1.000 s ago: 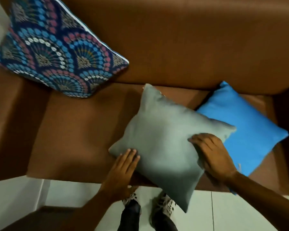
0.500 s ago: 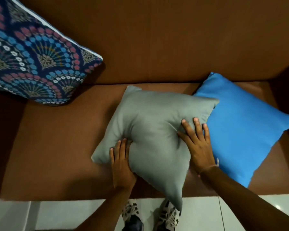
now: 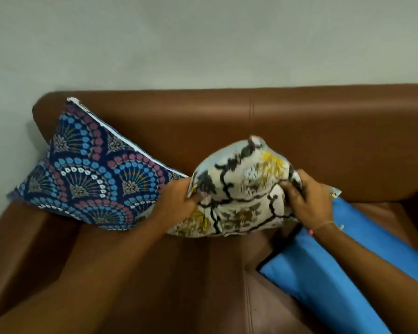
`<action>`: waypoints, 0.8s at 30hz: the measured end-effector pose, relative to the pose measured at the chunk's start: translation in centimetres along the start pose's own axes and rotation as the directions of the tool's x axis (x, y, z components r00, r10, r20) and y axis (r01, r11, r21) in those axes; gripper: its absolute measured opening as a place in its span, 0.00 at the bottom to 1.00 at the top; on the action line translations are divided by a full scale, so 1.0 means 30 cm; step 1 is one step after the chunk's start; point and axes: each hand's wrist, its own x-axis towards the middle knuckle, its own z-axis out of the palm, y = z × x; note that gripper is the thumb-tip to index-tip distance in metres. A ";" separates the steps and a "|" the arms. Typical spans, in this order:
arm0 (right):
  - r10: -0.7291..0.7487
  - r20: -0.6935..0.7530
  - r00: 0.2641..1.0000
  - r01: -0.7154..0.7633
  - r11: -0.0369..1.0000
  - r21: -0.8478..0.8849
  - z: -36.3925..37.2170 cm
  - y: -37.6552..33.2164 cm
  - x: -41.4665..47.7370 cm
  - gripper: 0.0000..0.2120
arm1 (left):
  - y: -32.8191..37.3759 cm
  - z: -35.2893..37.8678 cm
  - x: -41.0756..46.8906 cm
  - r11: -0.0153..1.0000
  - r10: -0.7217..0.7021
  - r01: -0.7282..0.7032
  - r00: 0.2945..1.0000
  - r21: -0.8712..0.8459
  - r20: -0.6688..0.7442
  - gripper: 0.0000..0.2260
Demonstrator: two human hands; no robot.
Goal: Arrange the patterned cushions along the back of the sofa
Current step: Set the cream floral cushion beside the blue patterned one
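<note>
A white cushion with black and yellow branch pattern point(image 3: 241, 189) is held up in front of the brown sofa back point(image 3: 299, 131), near its middle. My left hand point(image 3: 179, 201) grips its left edge and my right hand point(image 3: 307, 201) grips its right side. A dark blue cushion with fan patterns point(image 3: 89, 174) leans in the sofa's left corner, against the back and the left armrest, its right corner close behind my left hand.
A plain blue cushion point(image 3: 328, 268) lies on the brown seat point(image 3: 179, 273) at the right, under my right forearm. The left armrest point(image 3: 17, 237) rises at the left. A pale wall point(image 3: 203, 39) stands behind the sofa.
The cushion that lay grey side up on the seat under both hands is now lifted and turned, showing its patterned face, held toward the sofa back. My view has tilted up.
</note>
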 end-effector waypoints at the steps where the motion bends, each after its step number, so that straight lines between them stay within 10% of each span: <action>1: 0.006 -0.011 1.000 -0.006 1.000 -0.016 0.006 -0.012 0.071 0.25 | 0.002 -0.036 0.086 1.000 -0.027 0.027 0.997 -0.004 0.075 0.13; 10: 0.235 0.137 0.962 -0.195 0.947 -0.257 0.243 0.145 0.342 0.22 | -0.141 0.071 0.432 0.980 -0.199 0.194 0.943 0.046 0.268 0.17; 17: 0.259 0.114 0.959 -0.236 0.954 -0.186 0.202 0.214 0.253 0.31 | -0.128 0.175 0.318 0.993 -0.012 0.020 0.997 0.116 -0.073 0.26; 24: 0.123 0.058 0.991 -0.124 0.992 0.008 -0.056 0.365 0.164 0.30 | 0.052 0.264 0.119 0.968 0.200 -0.076 0.810 0.239 -0.551 0.20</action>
